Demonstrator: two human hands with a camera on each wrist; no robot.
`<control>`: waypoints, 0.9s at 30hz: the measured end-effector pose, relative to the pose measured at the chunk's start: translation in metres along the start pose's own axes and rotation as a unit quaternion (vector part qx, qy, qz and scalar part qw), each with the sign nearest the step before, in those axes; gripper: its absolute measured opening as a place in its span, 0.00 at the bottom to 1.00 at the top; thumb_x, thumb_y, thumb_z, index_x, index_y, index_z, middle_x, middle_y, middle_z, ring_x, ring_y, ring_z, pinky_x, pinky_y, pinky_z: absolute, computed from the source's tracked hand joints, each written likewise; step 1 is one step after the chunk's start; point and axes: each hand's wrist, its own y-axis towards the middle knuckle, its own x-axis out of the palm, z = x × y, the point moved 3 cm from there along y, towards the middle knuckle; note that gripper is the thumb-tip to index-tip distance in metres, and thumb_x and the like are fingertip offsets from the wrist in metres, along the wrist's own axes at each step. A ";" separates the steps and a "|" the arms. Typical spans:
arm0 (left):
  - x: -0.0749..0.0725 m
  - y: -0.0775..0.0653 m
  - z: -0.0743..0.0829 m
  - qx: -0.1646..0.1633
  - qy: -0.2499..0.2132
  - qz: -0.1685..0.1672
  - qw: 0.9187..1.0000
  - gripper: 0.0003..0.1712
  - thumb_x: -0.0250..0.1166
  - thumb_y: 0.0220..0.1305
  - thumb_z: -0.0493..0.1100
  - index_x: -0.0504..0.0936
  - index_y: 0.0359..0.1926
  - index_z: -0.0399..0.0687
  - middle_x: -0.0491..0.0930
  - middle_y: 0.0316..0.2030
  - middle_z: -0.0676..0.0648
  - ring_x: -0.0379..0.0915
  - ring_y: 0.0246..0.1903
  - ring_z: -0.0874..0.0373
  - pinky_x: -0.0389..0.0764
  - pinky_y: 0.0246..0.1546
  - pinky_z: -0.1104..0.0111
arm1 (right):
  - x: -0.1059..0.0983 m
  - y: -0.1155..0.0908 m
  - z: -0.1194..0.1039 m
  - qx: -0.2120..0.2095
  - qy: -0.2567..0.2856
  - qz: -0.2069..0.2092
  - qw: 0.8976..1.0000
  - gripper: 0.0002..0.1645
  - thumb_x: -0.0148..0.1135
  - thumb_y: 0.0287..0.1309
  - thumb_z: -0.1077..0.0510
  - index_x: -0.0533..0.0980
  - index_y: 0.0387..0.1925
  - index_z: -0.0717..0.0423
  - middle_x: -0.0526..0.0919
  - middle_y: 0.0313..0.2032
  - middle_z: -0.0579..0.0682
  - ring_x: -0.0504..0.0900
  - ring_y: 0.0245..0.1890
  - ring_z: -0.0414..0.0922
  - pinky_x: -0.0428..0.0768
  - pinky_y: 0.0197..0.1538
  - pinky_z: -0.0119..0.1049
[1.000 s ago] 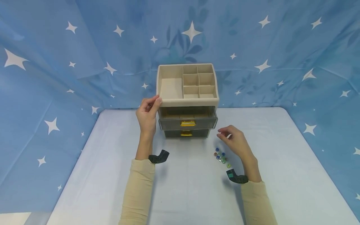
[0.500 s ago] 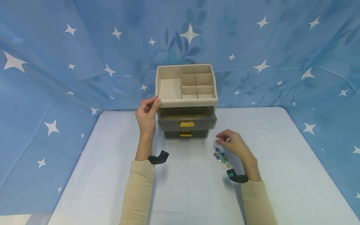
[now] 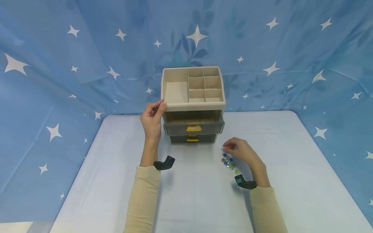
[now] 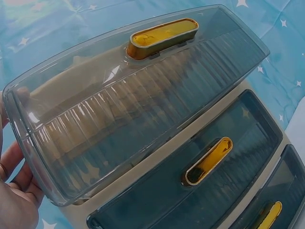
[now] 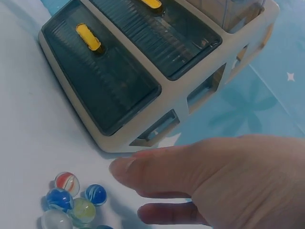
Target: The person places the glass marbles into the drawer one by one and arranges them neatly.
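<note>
Marbles (image 3: 228,165) sit loose on the table (image 3: 189,194), just on the near side of the right hand (image 3: 241,150), so they look placed for easy reach. That hand's fingers are loosely bent, a bit of a gap to the thumb, and I can't see anything in there. The left hand (image 3: 152,120) has thumb and fingers pinched on the front left corner of the organizer (image 3: 195,106), probably to steady it, since the top drawer (image 4: 138,86) hangs open just beside that grip, leaving its inside reachable from above, I'd guess.
</note>
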 end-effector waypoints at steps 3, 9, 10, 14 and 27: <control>0.000 0.000 0.000 0.000 -0.003 -0.001 1.000 0.08 0.70 0.63 0.38 0.89 0.43 0.45 0.79 0.34 0.55 0.74 0.32 0.65 0.75 0.34 0.76 | 0.002 0.001 0.002 -0.008 0.000 -0.006 1.000 0.11 0.67 0.61 0.59 0.83 0.45 0.56 0.83 0.36 0.50 0.78 0.38 0.45 0.76 0.42 0.37; 0.000 0.000 0.000 -0.001 -0.007 0.001 1.000 0.11 0.69 0.63 0.37 0.87 0.44 0.36 0.78 0.34 0.55 0.74 0.32 0.64 0.75 0.34 0.76 | 0.003 0.001 0.004 -0.021 0.000 -0.013 1.000 0.10 0.67 0.60 0.61 0.83 0.44 0.58 0.83 0.36 0.51 0.79 0.37 0.44 0.78 0.42 0.38; 0.000 0.000 0.000 -0.001 -0.006 0.001 1.000 0.11 0.69 0.63 0.37 0.87 0.44 0.35 0.78 0.34 0.55 0.75 0.32 0.64 0.75 0.34 0.76 | 0.003 0.002 0.004 -0.022 0.000 -0.014 1.000 0.10 0.67 0.60 0.62 0.83 0.44 0.58 0.84 0.36 0.51 0.79 0.37 0.44 0.78 0.42 0.38; 0.000 0.000 -0.001 -0.005 -0.001 0.004 1.000 0.09 0.69 0.63 0.37 0.87 0.44 0.38 0.79 0.34 0.54 0.74 0.32 0.64 0.74 0.34 0.76 | 0.004 0.002 0.004 -0.023 -0.001 -0.019 1.000 0.10 0.68 0.60 0.62 0.83 0.43 0.58 0.84 0.37 0.52 0.79 0.37 0.44 0.78 0.43 0.37; 0.000 -0.001 -0.001 0.001 -0.003 0.000 1.000 0.10 0.70 0.63 0.38 0.88 0.44 0.39 0.79 0.34 0.55 0.76 0.34 0.64 0.76 0.36 0.75 | 0.005 0.000 0.007 -0.014 -0.009 -0.040 0.999 0.11 0.71 0.58 0.57 0.84 0.41 0.56 0.84 0.35 0.49 0.79 0.35 0.43 0.77 0.43 0.38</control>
